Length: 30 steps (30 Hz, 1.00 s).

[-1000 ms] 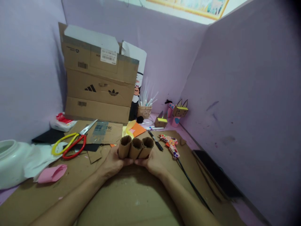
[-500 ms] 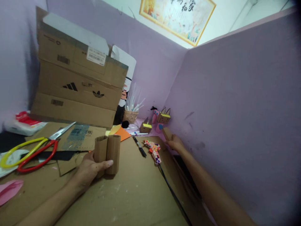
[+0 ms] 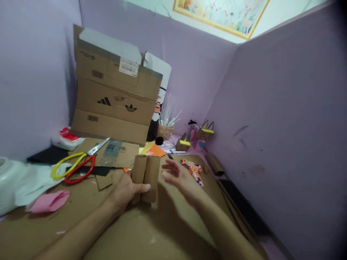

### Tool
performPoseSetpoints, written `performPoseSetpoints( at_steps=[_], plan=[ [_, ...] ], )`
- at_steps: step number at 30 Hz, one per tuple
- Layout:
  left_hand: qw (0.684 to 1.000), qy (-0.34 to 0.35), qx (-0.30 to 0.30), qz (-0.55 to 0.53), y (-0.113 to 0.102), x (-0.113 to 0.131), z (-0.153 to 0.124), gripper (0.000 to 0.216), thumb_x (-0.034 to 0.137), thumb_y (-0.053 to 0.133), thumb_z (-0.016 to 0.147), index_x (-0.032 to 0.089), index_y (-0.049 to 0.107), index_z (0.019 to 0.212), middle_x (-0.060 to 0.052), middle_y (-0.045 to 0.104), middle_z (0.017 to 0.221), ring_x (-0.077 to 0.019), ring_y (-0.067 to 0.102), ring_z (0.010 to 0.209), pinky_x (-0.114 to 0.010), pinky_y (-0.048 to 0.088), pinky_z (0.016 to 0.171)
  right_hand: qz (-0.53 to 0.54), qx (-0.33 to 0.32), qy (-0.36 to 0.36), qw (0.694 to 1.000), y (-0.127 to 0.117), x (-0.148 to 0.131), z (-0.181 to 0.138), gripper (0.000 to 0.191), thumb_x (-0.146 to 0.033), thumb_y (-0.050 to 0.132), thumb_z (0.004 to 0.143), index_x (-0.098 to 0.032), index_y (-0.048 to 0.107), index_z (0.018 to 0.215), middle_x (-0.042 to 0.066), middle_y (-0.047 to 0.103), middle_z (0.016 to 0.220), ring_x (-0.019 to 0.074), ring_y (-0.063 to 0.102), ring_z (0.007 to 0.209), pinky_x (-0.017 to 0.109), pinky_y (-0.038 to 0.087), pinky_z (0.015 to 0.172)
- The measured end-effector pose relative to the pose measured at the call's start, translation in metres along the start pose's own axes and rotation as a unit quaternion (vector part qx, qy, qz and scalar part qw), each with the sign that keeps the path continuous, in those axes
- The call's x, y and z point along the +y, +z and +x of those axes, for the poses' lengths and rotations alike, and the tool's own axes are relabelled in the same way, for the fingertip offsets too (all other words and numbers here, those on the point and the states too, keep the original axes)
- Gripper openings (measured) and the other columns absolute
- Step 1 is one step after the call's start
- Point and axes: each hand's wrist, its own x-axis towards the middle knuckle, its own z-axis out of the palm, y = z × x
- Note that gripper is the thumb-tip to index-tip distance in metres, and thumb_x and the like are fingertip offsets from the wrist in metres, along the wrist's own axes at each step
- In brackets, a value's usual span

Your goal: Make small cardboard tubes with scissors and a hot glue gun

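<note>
In the head view, my left hand [image 3: 124, 190] is closed around a pair of folded cardboard tubes [image 3: 152, 173] that stand upright side by side, the thumb pressed across their front. My right hand [image 3: 181, 180] is empty, fingers apart, just to the right of the tubes and not touching them. Beyond it lies a flower-patterned glue gun [image 3: 193, 169], partly covered by the hand. Another cardboard tube [image 3: 214, 164] lies against the right wall.
Scissors [image 3: 81, 164] with yellow and red handles lie on cardboard at left. A pink paper piece [image 3: 50, 201] sits nearer. At the back are an unfolded shoe box [image 3: 115, 86], a basket of glue sticks [image 3: 165, 130] and small cardboard cat figures [image 3: 205, 133].
My right hand has let go of a cardboard tube by the right wall and come back to the left, beside the held pair. The view has shifted left.
</note>
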Motion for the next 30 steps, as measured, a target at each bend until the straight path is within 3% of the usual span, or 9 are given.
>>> performPoseSetpoints(
  at_steps=[3,6,10,14,17,21,25,27,30],
  plan=[
    [0.998,0.002,-0.015,0.058,0.001,0.004,-0.004,0.040,0.024,0.073,0.050,0.014,0.060,0.087,-0.005,0.069,0.077,-0.0254,0.064,0.077,-0.033,0.050,0.068,0.192,-0.068,0.030,0.979,0.043,0.008,-0.022,0.053,-0.030,0.079,0.058,-0.018,0.058,0.104,0.009,0.066,0.105,0.0257,0.062,0.097,0.039,0.049,0.084],
    [0.979,0.040,0.023,0.197,-0.006,0.008,-0.002,0.034,0.031,0.071,0.052,0.016,0.061,0.081,-0.006,0.069,0.076,-0.0293,0.064,0.078,-0.035,0.048,0.068,0.292,-0.059,0.065,0.952,0.049,0.017,-0.025,0.049,-0.030,0.079,0.058,-0.018,0.059,0.101,0.007,0.069,0.095,0.0248,0.065,0.087,0.038,0.049,0.079],
    [0.868,0.077,0.140,0.470,-0.020,0.014,0.001,0.053,0.042,0.063,0.063,0.021,0.057,0.112,-0.013,0.068,0.099,-0.0384,0.060,0.093,-0.044,0.043,0.076,0.364,-0.058,0.152,0.917,0.033,0.022,-0.019,0.041,-0.033,0.078,0.058,-0.017,0.059,0.091,0.002,0.067,0.072,0.0184,0.063,0.061,0.033,0.052,0.061],
    [0.775,0.097,0.087,0.618,-0.025,0.009,0.000,0.056,0.042,0.055,0.072,0.016,0.051,0.122,-0.020,0.061,0.111,-0.0402,0.056,0.101,-0.047,0.040,0.080,0.369,-0.082,0.178,0.909,0.026,0.019,-0.019,0.038,-0.041,0.074,0.062,-0.019,0.056,0.087,0.000,0.064,0.068,0.0138,0.058,0.051,0.029,0.049,0.049],
    [0.744,0.118,0.047,0.656,-0.025,0.003,0.000,0.051,0.041,0.057,0.071,0.013,0.058,0.114,-0.019,0.061,0.108,-0.0399,0.052,0.105,-0.048,0.037,0.085,0.346,-0.106,0.160,0.919,0.026,0.017,-0.020,0.042,-0.044,0.074,0.063,-0.019,0.056,0.092,0.000,0.063,0.068,0.0129,0.056,0.048,0.027,0.046,0.048],
    [0.775,0.170,0.069,0.605,-0.023,0.008,-0.001,0.051,0.044,0.059,0.071,0.019,0.059,0.116,-0.014,0.060,0.116,-0.0352,0.048,0.111,-0.045,0.035,0.092,0.283,-0.122,0.131,0.942,0.023,0.018,-0.021,0.046,-0.045,0.076,0.060,-0.017,0.059,0.092,0.000,0.062,0.068,0.0125,0.056,0.052,0.026,0.044,0.053],
    [0.882,0.179,0.125,0.418,-0.017,0.021,-0.010,0.051,0.049,0.059,0.071,0.018,0.060,0.111,-0.010,0.066,0.101,-0.0274,0.060,0.090,-0.035,0.045,0.077,0.210,-0.172,0.095,0.958,0.022,0.017,-0.025,0.040,-0.041,0.076,0.060,-0.017,0.064,0.090,-0.001,0.062,0.073,0.0113,0.054,0.057,0.025,0.042,0.060],
    [0.939,0.113,0.079,0.315,-0.013,0.024,-0.014,0.053,0.050,0.061,0.069,0.016,0.060,0.109,-0.007,0.067,0.088,-0.0226,0.062,0.071,-0.031,0.047,0.062,0.174,-0.205,0.076,0.960,0.023,0.014,-0.028,0.038,-0.039,0.076,0.060,-0.017,0.066,0.089,-0.001,0.062,0.074,0.0113,0.053,0.059,0.023,0.040,0.059],
    [0.972,0.049,0.004,0.231,-0.007,0.025,-0.019,0.042,0.042,0.067,0.064,0.015,0.064,0.095,-0.006,0.068,0.080,-0.0196,0.061,0.065,-0.027,0.046,0.055,0.129,-0.223,0.057,0.965,0.024,0.009,-0.033,0.034,-0.037,0.075,0.061,-0.015,0.068,0.086,-0.002,0.061,0.071,0.0106,0.050,0.060,0.021,0.037,0.055]
  ],
)
